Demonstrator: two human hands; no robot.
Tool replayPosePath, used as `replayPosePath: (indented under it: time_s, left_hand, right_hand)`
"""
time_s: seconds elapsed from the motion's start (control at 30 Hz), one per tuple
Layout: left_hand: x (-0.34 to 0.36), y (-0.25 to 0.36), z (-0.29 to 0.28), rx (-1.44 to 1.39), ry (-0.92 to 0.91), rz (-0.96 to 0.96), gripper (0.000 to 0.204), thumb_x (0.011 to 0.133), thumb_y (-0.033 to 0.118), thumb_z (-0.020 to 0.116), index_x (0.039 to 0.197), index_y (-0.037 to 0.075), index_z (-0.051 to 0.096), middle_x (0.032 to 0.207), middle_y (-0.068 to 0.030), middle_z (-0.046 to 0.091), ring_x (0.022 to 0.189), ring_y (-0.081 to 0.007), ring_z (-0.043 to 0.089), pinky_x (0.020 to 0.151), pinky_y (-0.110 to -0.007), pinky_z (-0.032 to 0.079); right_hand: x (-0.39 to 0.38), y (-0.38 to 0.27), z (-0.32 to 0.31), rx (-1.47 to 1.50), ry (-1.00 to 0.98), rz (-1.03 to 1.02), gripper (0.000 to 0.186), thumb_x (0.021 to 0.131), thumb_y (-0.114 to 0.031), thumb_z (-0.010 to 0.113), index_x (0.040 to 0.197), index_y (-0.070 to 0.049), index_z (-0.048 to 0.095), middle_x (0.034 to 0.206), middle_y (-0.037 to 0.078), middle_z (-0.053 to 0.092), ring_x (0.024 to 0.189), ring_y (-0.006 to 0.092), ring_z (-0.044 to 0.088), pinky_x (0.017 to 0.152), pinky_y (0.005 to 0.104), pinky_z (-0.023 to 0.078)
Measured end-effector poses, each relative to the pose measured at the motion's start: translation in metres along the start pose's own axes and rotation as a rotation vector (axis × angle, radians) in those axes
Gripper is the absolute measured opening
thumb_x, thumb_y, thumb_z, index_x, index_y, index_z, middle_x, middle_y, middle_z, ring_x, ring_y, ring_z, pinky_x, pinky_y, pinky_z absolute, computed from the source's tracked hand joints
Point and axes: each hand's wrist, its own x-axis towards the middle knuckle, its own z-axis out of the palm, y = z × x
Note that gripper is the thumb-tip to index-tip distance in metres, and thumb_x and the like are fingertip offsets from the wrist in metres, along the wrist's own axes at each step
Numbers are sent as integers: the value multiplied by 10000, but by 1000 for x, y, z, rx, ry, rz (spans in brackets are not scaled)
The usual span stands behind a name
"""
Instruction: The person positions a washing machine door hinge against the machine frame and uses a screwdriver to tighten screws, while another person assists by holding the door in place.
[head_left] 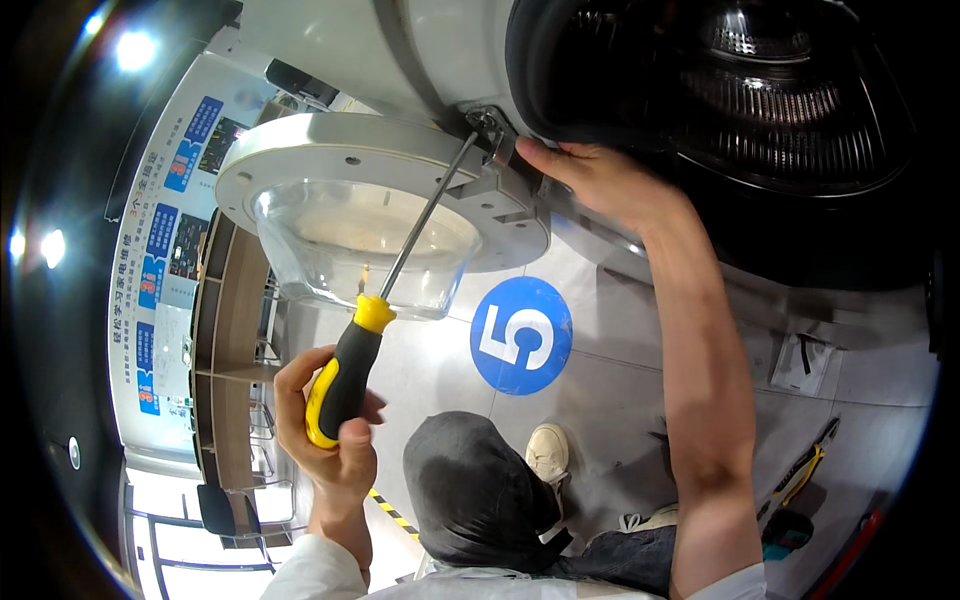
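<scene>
My left hand [330,410] is closed on a yellow-and-black screwdriver [345,385]. Its long shaft slants up to a metal hinge [490,130] between a white appliance body [430,50] and its open round door [330,135], which has a clear glass bowl [360,250]. Beside the hinge, my right hand [600,180] has its thumb near the screwdriver's tip and its fingers curled behind, partly hidden; what they grip I cannot make out. Right of it is the dark drum opening [770,100] with a black rubber seal.
Pliers [800,470] and a teal-and-black tool [785,535] lie on the tiled floor at right, near a small clear bag [800,360]. A blue round sticker [520,335] is underfoot. Wooden shelving [235,330] and stools [230,515] stand left. My bent leg [465,485] is below.
</scene>
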Motion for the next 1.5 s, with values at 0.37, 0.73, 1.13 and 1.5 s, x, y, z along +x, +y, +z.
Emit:
replayPosePath:
  time_s: [0.37,0.73,1.13,1.5]
  left_hand:
    - [7,-11,-1,353,99,131,606,874,462,669,1329,133,441,1022,-84,549,739,-137,621,666,-227,547]
    - [10,-11,-3,247,92,150,436,971,346,549,1312,100,431,918,-87,562,749,-98,588,641,-205,474]
    - [9,-17,-7,294,92,351,327,991,232,517,1281,95,457,1134,-132,524,1051,-225,546,864,-334,480]
    - [16,-21,-14,509,-40,565,614,889,2,610,1417,121,320,1241,-200,554,1089,-284,599,930,-403,526]
  right_hand:
    - [0,2,0,-25,1,-46,363,947,-410,612,1073,-84,709,986,-27,666,941,93,534,896,270,419]
    - [0,6,-3,-6,3,-17,403,937,-455,608,1071,-87,707,1013,1,665,985,104,535,928,285,410]
    - [2,3,3,51,23,-84,366,936,-429,624,1032,-84,696,967,-23,637,958,103,529,911,290,406]
    - [2,2,1,94,8,4,386,927,-458,626,1061,-103,694,1003,-43,632,994,86,522,908,263,397]
